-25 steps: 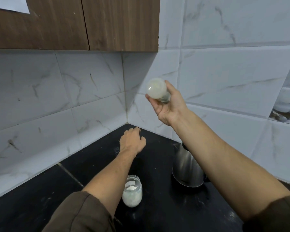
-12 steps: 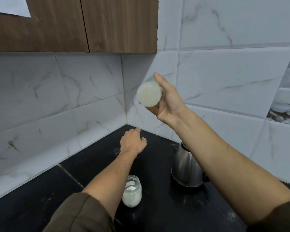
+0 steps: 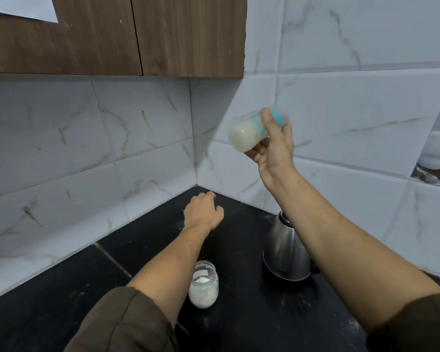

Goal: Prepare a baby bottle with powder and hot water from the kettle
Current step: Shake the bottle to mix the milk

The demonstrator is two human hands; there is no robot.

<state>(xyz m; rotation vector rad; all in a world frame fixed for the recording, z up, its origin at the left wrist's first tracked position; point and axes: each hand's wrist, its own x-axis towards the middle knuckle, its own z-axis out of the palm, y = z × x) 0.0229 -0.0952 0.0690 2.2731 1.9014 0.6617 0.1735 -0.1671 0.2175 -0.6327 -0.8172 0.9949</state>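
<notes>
baby bottle (image 3: 249, 134) blurred in right hand (image 3: 274, 153) | kettle (image 3: 285, 252) part-hidden

Pretty soft, even indoor light, the cabinet (image 3: 188, 34) throws a slanted shadow on the tiles (image 3: 211, 110), the bottle (image 3: 247, 134) is motion-blurred and the wide lens bends the edges.

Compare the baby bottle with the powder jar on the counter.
The bottle is tilted nearly sideways in the air, gripped by the right hand; the jar stands upright on the counter, untouched. The bottle shows a blue band; the jar is clear, without blue. Both hold something whitish.
</notes>
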